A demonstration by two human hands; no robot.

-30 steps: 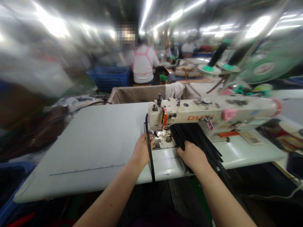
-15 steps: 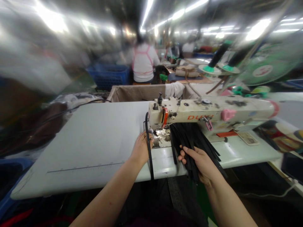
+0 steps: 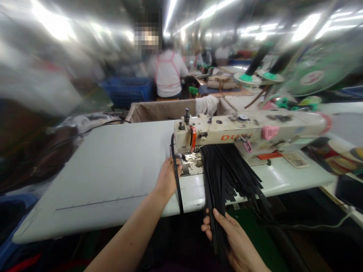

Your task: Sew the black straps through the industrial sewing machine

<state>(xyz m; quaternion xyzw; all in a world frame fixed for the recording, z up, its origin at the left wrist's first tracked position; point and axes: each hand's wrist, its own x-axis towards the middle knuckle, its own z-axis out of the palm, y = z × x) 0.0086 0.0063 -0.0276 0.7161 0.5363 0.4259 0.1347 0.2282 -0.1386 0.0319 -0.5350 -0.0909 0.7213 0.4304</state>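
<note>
A cream sewing machine stands on a white table. My left hand rests by the needle plate, fingers curled onto a thin black strap that runs from the machine head down over the table's front edge. A bundle of several black straps lies under the machine arm and hangs off the edge. My right hand is below the table edge, fingers closed around the lower ends of some of these straps.
A cloth-lined bin stands behind the table. A person in a white top with pink straps sits beyond, by a blue crate. A green fan and thread cones are at the right. Dark goods lie left.
My right hand has slid from the bundle on the table down toward me below the edge, drawing some straps with it. My left hand stays at the needle.
</note>
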